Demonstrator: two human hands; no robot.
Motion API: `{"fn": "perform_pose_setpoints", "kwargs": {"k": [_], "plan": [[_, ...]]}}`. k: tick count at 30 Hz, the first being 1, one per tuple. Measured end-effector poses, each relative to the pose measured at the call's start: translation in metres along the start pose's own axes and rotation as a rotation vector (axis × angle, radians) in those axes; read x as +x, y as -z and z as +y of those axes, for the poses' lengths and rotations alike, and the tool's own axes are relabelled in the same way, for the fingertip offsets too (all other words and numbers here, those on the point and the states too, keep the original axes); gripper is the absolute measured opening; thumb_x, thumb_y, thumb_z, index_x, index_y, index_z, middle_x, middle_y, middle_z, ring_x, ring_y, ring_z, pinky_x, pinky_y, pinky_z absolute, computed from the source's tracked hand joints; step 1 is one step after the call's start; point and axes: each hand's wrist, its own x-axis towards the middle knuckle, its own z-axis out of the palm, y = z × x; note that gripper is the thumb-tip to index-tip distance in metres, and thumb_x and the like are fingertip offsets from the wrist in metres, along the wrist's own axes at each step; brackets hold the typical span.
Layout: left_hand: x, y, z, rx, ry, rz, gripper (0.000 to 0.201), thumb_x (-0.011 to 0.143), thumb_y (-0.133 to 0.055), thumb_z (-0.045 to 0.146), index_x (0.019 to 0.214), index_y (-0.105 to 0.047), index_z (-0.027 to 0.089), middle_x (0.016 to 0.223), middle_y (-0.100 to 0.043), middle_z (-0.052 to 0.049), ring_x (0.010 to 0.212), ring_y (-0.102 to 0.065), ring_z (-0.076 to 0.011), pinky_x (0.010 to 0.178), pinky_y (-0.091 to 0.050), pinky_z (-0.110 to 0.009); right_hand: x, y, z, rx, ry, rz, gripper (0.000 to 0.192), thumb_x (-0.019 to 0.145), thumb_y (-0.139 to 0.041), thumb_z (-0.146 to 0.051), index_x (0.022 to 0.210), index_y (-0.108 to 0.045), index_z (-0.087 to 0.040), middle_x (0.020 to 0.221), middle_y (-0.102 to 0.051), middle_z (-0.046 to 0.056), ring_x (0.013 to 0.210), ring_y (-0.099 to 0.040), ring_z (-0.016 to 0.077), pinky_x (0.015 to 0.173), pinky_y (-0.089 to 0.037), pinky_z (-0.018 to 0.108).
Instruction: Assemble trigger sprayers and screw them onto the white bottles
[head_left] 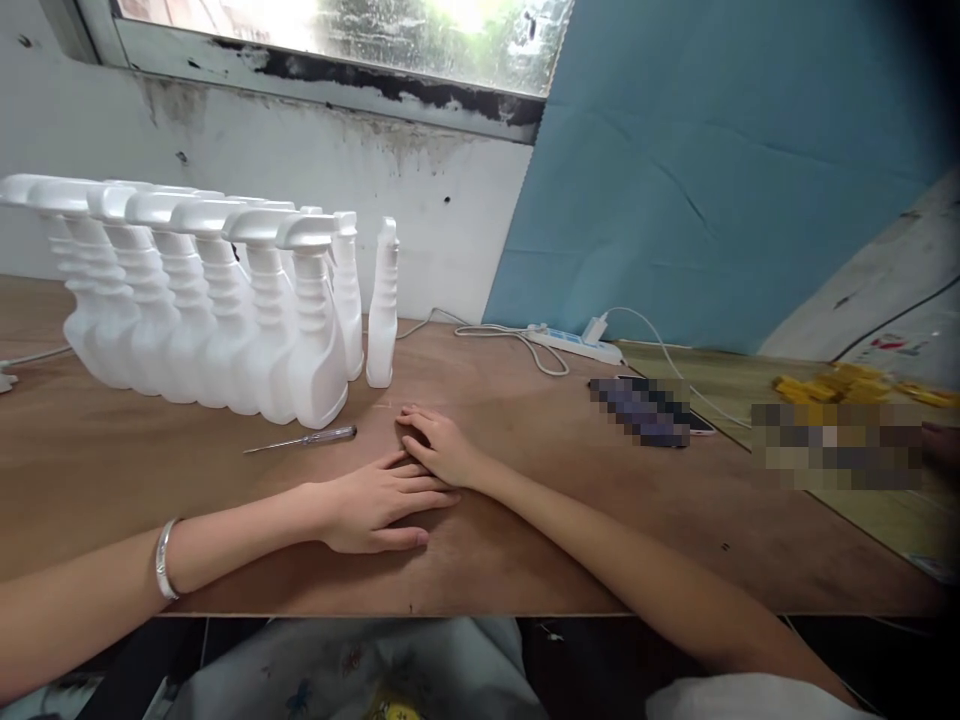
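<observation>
My left hand (382, 505), with a silver bangle (163, 560) on its wrist, lies flat on the brown tabletop (510, 565), fingers stretched out to the right. Just beyond it rests my right hand (435, 445), palm down, its fingers loosely extended. The two hands touch where the left fingertips meet the right hand; neither holds anything. A screwdriver (330, 435) with a clear handle lies beyond my left wrist. Behind it stand several white spray bottles (315, 340) in tight rows, their trigger heads on. One more white bottle (383, 310) stands slightly apart, to their right.
A white power strip (577, 344) with a plugged-in charger (595, 328) and loose cable lies against the wall. Right of my hands is a phone-like thing (637, 410), partly blurred. Yellow pieces (840, 382) lie at the far right beside a blurred patch. A window is above.
</observation>
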Motion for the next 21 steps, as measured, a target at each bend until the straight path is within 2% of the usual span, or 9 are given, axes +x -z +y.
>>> {"fn": "perform_pose_setpoints", "kwargs": {"k": [6, 12, 21], "plan": [[-0.0034, -0.0015, 0.0005, 0.015, -0.011, 0.036, 0.049, 0.088, -0.038, 0.033, 0.135, -0.029, 0.02, 0.134, -0.041, -0.007, 0.126, -0.031, -0.0221, 0.108, -0.007, -0.037, 0.0012, -0.0006, -0.0013, -0.038, 0.022, -0.003, 0.03, 0.081, -0.044, -0.021, 0.108, -0.056, -0.015, 0.121, -0.053, 0.013, 0.115, -0.047, 0.0205, 0.097, -0.036, 0.039], [-0.0043, -0.0011, 0.0015, 0.022, -0.005, 0.041, 0.048, 0.089, -0.037, 0.033, 0.134, -0.03, 0.018, 0.133, -0.042, -0.008, 0.126, -0.031, -0.0218, 0.108, -0.005, -0.037, 0.0005, -0.0002, -0.0008, -0.049, 0.03, -0.009, 0.029, 0.081, -0.045, -0.021, 0.107, -0.056, -0.014, 0.12, -0.053, 0.013, 0.114, -0.047, 0.021, 0.097, -0.036, 0.039], [-0.0043, -0.001, 0.0022, 0.011, -0.01, 0.032, 0.05, 0.088, -0.039, 0.031, 0.135, -0.028, 0.02, 0.133, -0.042, -0.007, 0.126, -0.031, -0.0219, 0.108, -0.007, -0.038, 0.001, -0.001, -0.0002, -0.048, 0.04, -0.014, 0.029, 0.081, -0.044, -0.021, 0.107, -0.055, -0.015, 0.119, -0.054, 0.012, 0.114, -0.047, 0.0202, 0.097, -0.034, 0.04]]}}
